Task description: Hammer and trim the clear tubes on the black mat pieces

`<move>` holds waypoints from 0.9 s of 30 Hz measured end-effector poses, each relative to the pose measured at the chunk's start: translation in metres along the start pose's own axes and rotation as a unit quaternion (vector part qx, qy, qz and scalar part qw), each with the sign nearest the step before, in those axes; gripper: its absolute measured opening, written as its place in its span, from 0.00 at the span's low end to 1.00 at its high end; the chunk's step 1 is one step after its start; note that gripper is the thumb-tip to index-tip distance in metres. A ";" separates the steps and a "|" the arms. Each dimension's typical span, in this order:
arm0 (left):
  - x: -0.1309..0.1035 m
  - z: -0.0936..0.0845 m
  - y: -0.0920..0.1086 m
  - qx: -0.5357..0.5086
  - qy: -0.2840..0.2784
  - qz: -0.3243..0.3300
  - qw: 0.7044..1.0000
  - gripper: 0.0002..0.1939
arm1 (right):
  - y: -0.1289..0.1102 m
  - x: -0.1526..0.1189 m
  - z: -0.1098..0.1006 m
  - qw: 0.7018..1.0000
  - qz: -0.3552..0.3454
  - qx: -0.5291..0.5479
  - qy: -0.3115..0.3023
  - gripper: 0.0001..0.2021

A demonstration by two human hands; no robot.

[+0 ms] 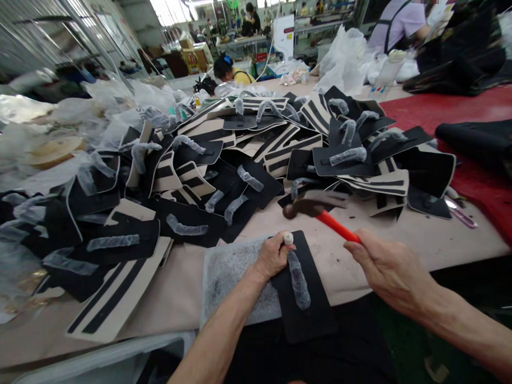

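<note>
workshop table (341, 262), hammer (325, 218) in right hand (391, 272)

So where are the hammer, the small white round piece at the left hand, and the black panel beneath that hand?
Hammer (331, 221): head view, front part of its orange handle.
White round piece (288, 238): head view, its round top.
Black panel (315, 282): head view, bare surface on its right side.
</note>
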State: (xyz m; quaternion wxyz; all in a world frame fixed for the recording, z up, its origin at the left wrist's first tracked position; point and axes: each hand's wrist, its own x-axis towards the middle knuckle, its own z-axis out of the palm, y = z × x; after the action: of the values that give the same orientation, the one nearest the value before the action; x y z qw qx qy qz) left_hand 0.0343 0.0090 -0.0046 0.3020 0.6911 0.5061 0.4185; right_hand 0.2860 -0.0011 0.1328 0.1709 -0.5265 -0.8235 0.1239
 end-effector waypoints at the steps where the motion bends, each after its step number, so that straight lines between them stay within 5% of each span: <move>1: 0.000 0.000 -0.001 0.004 0.002 0.004 1.000 0.08 | 0.000 0.000 0.000 1.000 0.003 0.014 0.012 0.21; 6: 0.000 0.000 -0.002 0.013 0.003 0.015 1.000 0.06 | -0.002 0.003 -0.002 0.997 -0.028 -0.035 -0.064 0.20; 10: 0.000 -0.002 0.003 0.006 -0.006 -0.009 1.000 0.07 | 0.004 0.012 -0.002 0.996 0.042 0.058 -0.061 0.19; 14: -0.001 -0.004 0.008 0.001 -0.016 -0.017 1.000 0.08 | 0.034 0.013 0.032 0.970 0.157 0.154 -0.108 0.20; 17: -0.002 -0.006 0.011 -0.019 -0.016 -0.024 0.999 0.10 | 0.060 0.007 0.067 0.966 0.206 0.098 -0.121 0.19; 19: -0.003 -0.007 0.013 -0.033 -0.027 -0.029 0.999 0.15 | 0.063 0.003 0.083 0.979 0.184 0.013 -0.082 0.14; 22: -0.004 -0.010 0.015 -0.050 -0.053 -0.034 0.997 0.20 | 0.038 -0.001 0.095 0.997 0.076 -0.008 -0.002 0.17; 27: -0.003 -0.009 0.020 -0.038 -0.044 -0.073 0.996 0.13 | -0.017 -0.011 0.123 0.969 -0.120 0.201 -0.076 0.20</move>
State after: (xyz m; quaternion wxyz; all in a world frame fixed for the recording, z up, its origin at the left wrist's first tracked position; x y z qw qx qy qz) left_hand 0.0345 0.0003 0.0156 0.3795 0.6578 0.5255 0.3836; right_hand 0.2250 -0.0210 0.0255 0.2236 -0.3680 -0.8495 0.3047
